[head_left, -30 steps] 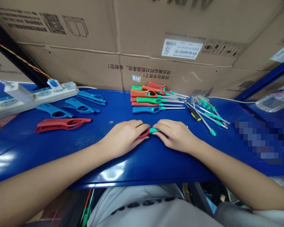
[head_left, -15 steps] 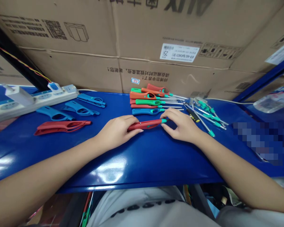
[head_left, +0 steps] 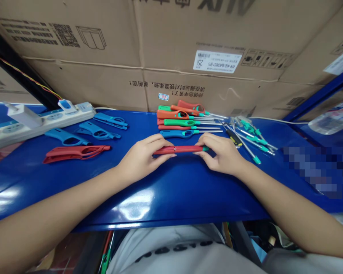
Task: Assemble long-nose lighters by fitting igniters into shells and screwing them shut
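Between my two hands a red long-nosed gas lighter (head_left: pixel 185 149) is held level above the blue table, seen along its narrow edge. My left hand (head_left: pixel 145 154) pinches its handle end between thumb and fingers. At the green-collared end, my right hand (head_left: pixel 218 152) grips it the same way; its metal nozzle is hidden by that hand. Just behind lie several assembled lighters (head_left: pixel 183 122) in orange, red, green and blue, their nozzles pointing right. To the right sit loose metal nozzles with green collars (head_left: pixel 253 140) and a black-and-yellow screwdriver (head_left: pixel 233 137).
On the left lie blue handle shells (head_left: pixel 95 130) and a red handle shell pair (head_left: pixel 77 153), beside a white power strip (head_left: pixel 53 118). A large cardboard box (head_left: pixel 103 83) stands along the back. A plastic bottle (head_left: pixel 331 118) rests at the far right.
The red lighter has been rolled so its narrow edge now faces up, hiding the trigger opening. My right hand has shifted slightly right; both hands still grip it.
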{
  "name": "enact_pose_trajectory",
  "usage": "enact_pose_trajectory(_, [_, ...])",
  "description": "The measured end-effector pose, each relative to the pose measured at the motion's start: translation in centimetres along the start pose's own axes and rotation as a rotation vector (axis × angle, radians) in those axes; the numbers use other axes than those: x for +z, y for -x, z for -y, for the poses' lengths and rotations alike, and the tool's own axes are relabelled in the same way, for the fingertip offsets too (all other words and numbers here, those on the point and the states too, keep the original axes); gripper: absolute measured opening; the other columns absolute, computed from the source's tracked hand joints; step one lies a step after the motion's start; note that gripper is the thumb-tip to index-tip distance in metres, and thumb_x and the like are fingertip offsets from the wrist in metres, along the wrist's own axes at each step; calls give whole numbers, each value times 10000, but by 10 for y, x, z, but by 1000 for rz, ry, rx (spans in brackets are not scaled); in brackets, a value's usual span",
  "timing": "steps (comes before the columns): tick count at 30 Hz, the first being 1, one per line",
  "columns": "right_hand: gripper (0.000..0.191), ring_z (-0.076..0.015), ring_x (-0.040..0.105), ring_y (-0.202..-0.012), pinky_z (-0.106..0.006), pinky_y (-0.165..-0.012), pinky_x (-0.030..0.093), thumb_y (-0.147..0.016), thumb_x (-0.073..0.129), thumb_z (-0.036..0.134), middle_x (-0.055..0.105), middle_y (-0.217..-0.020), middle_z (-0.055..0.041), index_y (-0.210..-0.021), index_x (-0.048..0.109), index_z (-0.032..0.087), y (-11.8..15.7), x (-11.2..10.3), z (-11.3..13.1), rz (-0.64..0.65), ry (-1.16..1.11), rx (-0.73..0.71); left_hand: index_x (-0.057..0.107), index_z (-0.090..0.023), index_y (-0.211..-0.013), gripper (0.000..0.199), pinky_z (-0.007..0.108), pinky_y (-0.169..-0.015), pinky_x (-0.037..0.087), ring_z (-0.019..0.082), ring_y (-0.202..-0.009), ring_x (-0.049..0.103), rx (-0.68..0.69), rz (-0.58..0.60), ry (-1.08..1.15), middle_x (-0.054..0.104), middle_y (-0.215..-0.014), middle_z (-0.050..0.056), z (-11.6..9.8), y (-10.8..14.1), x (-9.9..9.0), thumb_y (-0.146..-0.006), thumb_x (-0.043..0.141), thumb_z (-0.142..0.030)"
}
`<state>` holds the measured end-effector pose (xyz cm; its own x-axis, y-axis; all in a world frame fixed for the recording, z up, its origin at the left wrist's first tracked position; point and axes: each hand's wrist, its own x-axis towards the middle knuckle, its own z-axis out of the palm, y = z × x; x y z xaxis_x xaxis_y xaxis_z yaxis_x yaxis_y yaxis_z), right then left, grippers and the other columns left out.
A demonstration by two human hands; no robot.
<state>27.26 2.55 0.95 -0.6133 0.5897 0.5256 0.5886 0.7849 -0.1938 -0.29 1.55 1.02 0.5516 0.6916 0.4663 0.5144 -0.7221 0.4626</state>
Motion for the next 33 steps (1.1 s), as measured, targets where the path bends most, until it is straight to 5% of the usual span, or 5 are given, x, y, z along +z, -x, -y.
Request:
enact_pose_trajectory(8, [86, -220, 646, -871, -346, -754, 535, -927, 606, 251, 678, -958, -82, -996, 591, 202, -2, 1, -9, 34, -21, -35, 675, -155, -1140, 224, 280, -831, 534, 162, -905, 660, 103, -14, 15, 697, -1041, 75, 7, 2, 3, -1003, 572, -299])
enact_pose_trajectory(15, [152, -215, 646, -911, -356, -800, 532, -969, 610, 326, 711, -987, -84, -1045, 644, 198, -4, 13, 15, -30, -62, -119, 685, -175, -1147, 250, 281, -807, 531, 166, -885, 663, 83, 54, 61, 714, -1010, 68, -5, 6, 11, -1020, 528, -322])
enact_pose_trajectory(25, [156, -197, 601, -788, -317, -693, 474, -992, 526, 272, 666, -874, -81, -934, 618, 161, -4, 15, 17, 49, -71, -6, 713, -187, -1102, 241, 264, -848, 527, 157, -907, 684, 30, 53, 170, 735, -1018, 42, 2, -1, 18, -932, 685, -355])
enact_pose_trajectory(29, [136, -169, 615, -762, -290, -686, 467, -984, 536, 263, 683, -901, -59, -934, 629, 179, -4, 10, 2, 102, -198, 138, 650, -191, -1270, 477, 256, -738, 544, 132, -726, 655, -1, 32, 181, 734, -952, 28, 12, -1, 16, -846, 778, -371])
enact_pose_trajectory(33, [204, -148, 613, -690, -271, -648, 454, -994, 513, 271, 685, -817, -39, -873, 644, 173, -3, 8, -8, 172, -268, 239, 647, -180, -1283, 421, 229, -660, 529, 102, -618, 598, -47, 24, 221, 691, -803, -6, 14, 0, 17, -891, 720, -316])
